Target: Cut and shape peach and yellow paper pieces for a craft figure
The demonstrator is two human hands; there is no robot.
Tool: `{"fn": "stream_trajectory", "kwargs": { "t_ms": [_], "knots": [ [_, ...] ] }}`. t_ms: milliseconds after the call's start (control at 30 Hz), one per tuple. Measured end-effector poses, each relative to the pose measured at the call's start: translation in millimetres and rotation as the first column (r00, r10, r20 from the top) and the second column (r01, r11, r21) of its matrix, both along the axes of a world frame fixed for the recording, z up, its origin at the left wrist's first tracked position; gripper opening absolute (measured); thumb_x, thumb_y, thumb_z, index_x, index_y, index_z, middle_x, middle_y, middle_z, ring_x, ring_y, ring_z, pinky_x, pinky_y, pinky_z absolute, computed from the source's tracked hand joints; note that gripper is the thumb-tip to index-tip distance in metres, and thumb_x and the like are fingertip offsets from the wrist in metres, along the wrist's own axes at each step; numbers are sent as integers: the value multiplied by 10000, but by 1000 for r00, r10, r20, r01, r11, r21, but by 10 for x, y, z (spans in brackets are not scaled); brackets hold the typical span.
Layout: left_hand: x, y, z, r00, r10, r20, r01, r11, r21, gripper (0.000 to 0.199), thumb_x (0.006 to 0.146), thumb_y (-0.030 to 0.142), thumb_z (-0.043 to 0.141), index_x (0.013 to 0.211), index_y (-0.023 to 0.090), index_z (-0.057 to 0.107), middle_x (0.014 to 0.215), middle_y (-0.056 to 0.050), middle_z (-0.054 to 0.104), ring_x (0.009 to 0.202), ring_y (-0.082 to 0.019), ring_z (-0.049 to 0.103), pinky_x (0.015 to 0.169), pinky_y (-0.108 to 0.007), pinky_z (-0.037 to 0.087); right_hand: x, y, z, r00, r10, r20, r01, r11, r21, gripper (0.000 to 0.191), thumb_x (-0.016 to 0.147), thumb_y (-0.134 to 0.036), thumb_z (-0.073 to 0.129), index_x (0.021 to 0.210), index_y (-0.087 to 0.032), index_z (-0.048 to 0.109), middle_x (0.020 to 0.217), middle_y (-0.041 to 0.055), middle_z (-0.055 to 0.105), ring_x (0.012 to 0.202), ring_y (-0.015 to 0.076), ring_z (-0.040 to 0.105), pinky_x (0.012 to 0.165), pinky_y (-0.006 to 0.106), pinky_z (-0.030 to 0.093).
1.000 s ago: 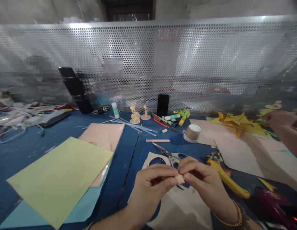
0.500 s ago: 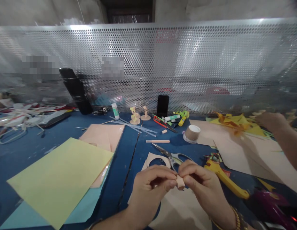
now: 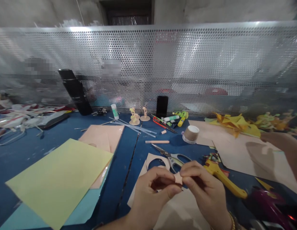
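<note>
A small pale pink paper piece (image 3: 178, 178), star-like in outline, is pinched between the fingertips of both hands. My left hand (image 3: 154, 195) grips its left side with thumb and forefinger, and my right hand (image 3: 206, 190) grips its right side. Below them lies pale paper (image 3: 184, 207). Just beyond my fingers are grey-handled scissors (image 3: 171, 156) and a pink sheet with a round hole (image 3: 150, 157). Farther off lies a pink stick-shaped item (image 3: 157, 141).
Yellow and pink sheets (image 3: 64, 175) cover the left side. A yellow glue gun (image 3: 222, 180) and a tape roll (image 3: 191, 133) sit to the right. Small figures (image 3: 134, 117) and a phone (image 3: 162, 106) stand behind. Another person's arm (image 3: 282, 143) reaches in from the right.
The paper piece has turned slightly in my fingertips, and my left thumb has shifted right along it. The other person's hand at the right has moved lower, towards me.
</note>
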State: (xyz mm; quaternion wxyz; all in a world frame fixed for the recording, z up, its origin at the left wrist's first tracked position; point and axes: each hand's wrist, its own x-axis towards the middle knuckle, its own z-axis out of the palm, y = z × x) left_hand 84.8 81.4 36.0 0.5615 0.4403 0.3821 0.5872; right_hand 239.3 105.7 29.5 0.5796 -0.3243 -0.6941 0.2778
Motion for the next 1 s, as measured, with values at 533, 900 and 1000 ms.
{"fn": "stream_trajectory", "kwargs": {
  "t_ms": [533, 900, 1000],
  "knots": [
    [-32, 26, 61, 998, 19, -66, -14, 998, 68, 33, 683, 173, 767, 669, 194, 747, 603, -8, 719, 554, -126, 664, 538, -168, 530, 9, 60, -64, 956, 231, -182, -265, 944, -195, 88, 874, -212, 634, 842, -260, 701, 752, -2, 636, 652, 118, 628, 567, 196, 542],
    [-93, 21, 51, 867, 228, -444, -54, 927, 370, 109, 796, 147, 690, 743, 221, 750, 698, 3, 753, 620, -123, 690, 597, -150, 538, -47, -6, -53, 988, 111, -108, -132, 969, -210, 150, 895, -241, 596, 755, -216, 645, 682, 4, 620, 634, 127, 609, 578, 193, 521],
    [-120, 41, 45, 803, 328, -497, -27, 854, 519, 141, 796, 103, 690, 816, 230, 747, 751, 14, 767, 687, -119, 706, 677, -139, 537, -64, -22, -120, 982, 112, -150, -154, 940, -303, 143, 911, -259, 579, 779, -222, 622, 690, -5, 617, 631, 122, 603, 593, 191, 511]
  ]
}}
